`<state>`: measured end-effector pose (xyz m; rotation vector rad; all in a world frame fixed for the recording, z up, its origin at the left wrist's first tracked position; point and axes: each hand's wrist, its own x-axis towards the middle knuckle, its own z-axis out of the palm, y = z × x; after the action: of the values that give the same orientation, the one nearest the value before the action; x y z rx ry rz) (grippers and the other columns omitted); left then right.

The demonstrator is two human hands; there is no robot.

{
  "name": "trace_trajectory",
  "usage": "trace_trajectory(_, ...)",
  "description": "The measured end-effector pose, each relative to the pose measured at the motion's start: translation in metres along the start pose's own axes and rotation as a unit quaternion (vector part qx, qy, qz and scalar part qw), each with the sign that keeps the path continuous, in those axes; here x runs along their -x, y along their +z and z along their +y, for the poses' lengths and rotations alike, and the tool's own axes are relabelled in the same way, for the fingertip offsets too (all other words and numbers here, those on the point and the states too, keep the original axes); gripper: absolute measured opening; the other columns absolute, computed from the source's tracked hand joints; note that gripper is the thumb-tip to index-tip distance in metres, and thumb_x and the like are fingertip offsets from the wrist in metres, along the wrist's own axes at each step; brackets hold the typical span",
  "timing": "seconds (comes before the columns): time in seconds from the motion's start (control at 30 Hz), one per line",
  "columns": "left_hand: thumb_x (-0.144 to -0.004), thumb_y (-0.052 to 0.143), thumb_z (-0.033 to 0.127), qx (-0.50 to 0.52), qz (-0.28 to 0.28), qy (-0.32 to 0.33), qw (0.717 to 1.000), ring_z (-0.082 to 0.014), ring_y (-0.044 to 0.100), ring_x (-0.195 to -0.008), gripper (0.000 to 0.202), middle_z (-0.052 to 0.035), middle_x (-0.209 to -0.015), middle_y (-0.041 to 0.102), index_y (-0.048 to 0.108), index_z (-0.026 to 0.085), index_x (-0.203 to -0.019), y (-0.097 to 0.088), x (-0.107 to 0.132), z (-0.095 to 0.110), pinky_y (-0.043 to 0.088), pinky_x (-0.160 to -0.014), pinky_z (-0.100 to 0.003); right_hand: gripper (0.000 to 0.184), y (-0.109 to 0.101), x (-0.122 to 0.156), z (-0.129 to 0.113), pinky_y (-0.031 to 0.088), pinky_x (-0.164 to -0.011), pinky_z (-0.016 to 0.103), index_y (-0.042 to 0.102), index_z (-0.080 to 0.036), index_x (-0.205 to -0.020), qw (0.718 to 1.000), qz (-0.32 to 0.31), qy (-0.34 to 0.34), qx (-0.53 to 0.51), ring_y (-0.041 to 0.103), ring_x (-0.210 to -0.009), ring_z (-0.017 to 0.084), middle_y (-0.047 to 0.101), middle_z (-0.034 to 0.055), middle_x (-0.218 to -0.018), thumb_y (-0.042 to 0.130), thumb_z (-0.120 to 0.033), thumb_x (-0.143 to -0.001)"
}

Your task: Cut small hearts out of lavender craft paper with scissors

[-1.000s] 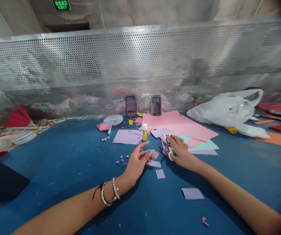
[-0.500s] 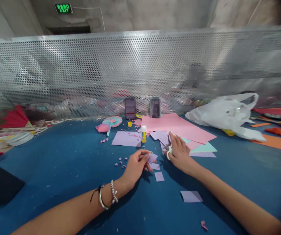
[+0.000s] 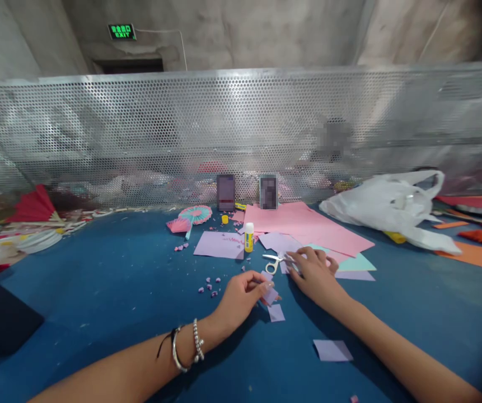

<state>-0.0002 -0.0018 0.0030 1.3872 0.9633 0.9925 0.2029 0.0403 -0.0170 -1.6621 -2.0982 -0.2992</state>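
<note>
My left hand [image 3: 244,296], with bracelets at the wrist, pinches a small lilac paper piece [image 3: 270,295] above the blue table. Just below it lies a lilac paper square [image 3: 276,313]. White-handled scissors [image 3: 272,265] rest on the table with their blades apart, between my two hands. The fingers of my right hand [image 3: 314,274] are spread over the far side of the scissors and over lilac paper; whether a fingertip still touches the handle is hard to see. A glue stick [image 3: 249,238] stands upright beyond my left hand.
Pink paper sheets [image 3: 295,221] lie at the back, near a white plastic bag [image 3: 387,207]. Tiny folded lilac pieces [image 3: 207,286] are scattered left of my left hand. A pleated paper fan [image 3: 195,215] lies farther off, before a perforated metal screen [image 3: 241,123].
My right hand has let the scissors down onto the table, and its fingers have spread. My left hand keeps its lilac paper, now slightly nearer me. The whole view has tilted up a little.
</note>
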Motion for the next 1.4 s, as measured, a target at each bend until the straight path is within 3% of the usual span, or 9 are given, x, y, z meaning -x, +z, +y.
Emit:
trace_trajectory(0.1,-0.078,0.058,0.035,0.003,0.013,-0.002,1.000,-0.0117,0.058,-0.055,0.022,-0.0056,-0.065,0.066,0.058,0.013,-0.082,-0.001,0.000,-0.001,0.037,-0.049,-0.021,0.034,-0.018,-0.001,-0.008,0.034,-0.079,0.047,0.052,-0.025,-0.114,0.998,0.041,-0.026,-0.038,0.044,-0.100,0.029,0.049,0.0100,-0.111,0.045,-0.024,-0.081)
trace_trajectory(0.2,-0.077,0.058,0.036,0.010,0.042,-0.004,0.999,-0.0107,0.055,-0.054,0.023,-0.0028,-0.064,0.064,0.059,0.014,-0.083,-0.003,-0.001,-0.001,0.036,-0.050,-0.021,0.031,-0.035,0.003,-0.023,0.036,-0.084,0.043,0.051,-0.023,-0.111,0.984,0.073,-0.122,-0.102,0.040,-0.107,0.027,0.047,0.0091,-0.116,0.048,-0.020,-0.080)
trace_trajectory(0.3,-0.077,0.058,0.036,0.024,0.057,-0.003,0.998,-0.0097,0.052,-0.053,0.024,-0.0008,-0.064,0.062,0.059,0.013,-0.084,-0.004,-0.002,0.000,0.037,-0.052,-0.020,0.024,-0.044,0.010,-0.037,0.034,-0.089,0.043,0.055,-0.025,-0.101,0.962,0.058,-0.233,-0.129,0.040,-0.108,0.025,0.049,0.0069,-0.115,0.047,-0.014,-0.081)
trace_trajectory(0.37,-0.077,0.058,0.036,0.030,0.060,-0.001,0.998,-0.0092,0.051,-0.053,0.024,-0.0002,-0.064,0.061,0.059,0.013,-0.085,-0.004,-0.002,0.001,0.037,-0.052,-0.020,0.025,-0.045,0.014,-0.043,0.034,-0.090,0.043,0.058,-0.027,-0.095,0.952,0.055,-0.267,-0.136,0.041,-0.107,0.024,0.052,0.0053,-0.112,0.045,-0.010,-0.082)
trace_trajectory(0.7,-0.079,0.056,0.035,0.022,0.042,0.011,0.999,-0.0095,0.051,-0.059,0.023,-0.0003,-0.071,0.059,0.059,0.013,-0.087,-0.002,-0.001,0.001,0.039,-0.054,-0.019,0.012,-0.042,0.010,-0.042,0.040,-0.089,0.042,0.061,-0.024,-0.090,0.947,0.064,-0.271,-0.163,0.046,-0.099,0.022,0.057,0.0058,-0.105,0.052,-0.018,-0.084)
trace_trajectory(0.87,-0.081,0.055,0.033,0.027,0.018,0.035,0.999,-0.0142,0.057,-0.077,0.023,-0.0037,-0.082,0.061,0.059,0.014,-0.092,-0.002,-0.002,-0.003,0.042,-0.059,-0.020,0.010,-0.043,0.010,-0.041,0.042,-0.084,0.038,0.060,-0.022,-0.087,0.948,0.060,-0.247,-0.194,0.048,-0.094,0.020,0.058,0.0060,-0.100,0.052,-0.017,-0.084)
trace_trajectory(1.07,-0.085,0.049,0.032,0.025,0.003,0.056,0.998,-0.0170,0.057,-0.087,0.027,-0.0082,-0.098,0.062,0.057,0.015,-0.105,-0.002,0.001,-0.001,0.045,-0.063,-0.023,0.006,-0.040,0.009,-0.044,0.041,-0.083,0.037,0.057,-0.021,-0.085,0.941,0.025,-0.154,-0.301,0.049,-0.095,0.020,0.054,0.0064,-0.096,0.051,-0.019,-0.084)
trace_trajectory(1.23,-0.084,0.054,0.033,0.026,-0.014,0.067,0.997,-0.0184,0.058,-0.094,0.034,-0.0095,-0.106,0.062,0.053,0.018,-0.114,-0.001,0.006,0.002,0.047,-0.066,-0.023,0.011,-0.038,0.006,-0.049,0.043,-0.071,0.032,0.054,-0.020,-0.077,0.912,-0.036,-0.034,-0.408,0.053,-0.084,0.018,0.055,0.0043,-0.086,0.052,-0.029,-0.083)
trace_trajectory(1.4,-0.081,0.058,0.034,0.021,0.011,0.071,0.997,-0.0192,0.060,-0.094,0.036,-0.0095,-0.103,0.065,0.052,0.019,-0.114,-0.001,0.004,0.001,0.047,-0.063,-0.022,0.016,-0.030,0.007,-0.052,0.043,-0.063,0.028,0.051,-0.019,-0.078,0.869,-0.078,0.047,-0.487,0.055,-0.077,0.017,0.057,0.0027,-0.079,0.056,-0.034,-0.078)
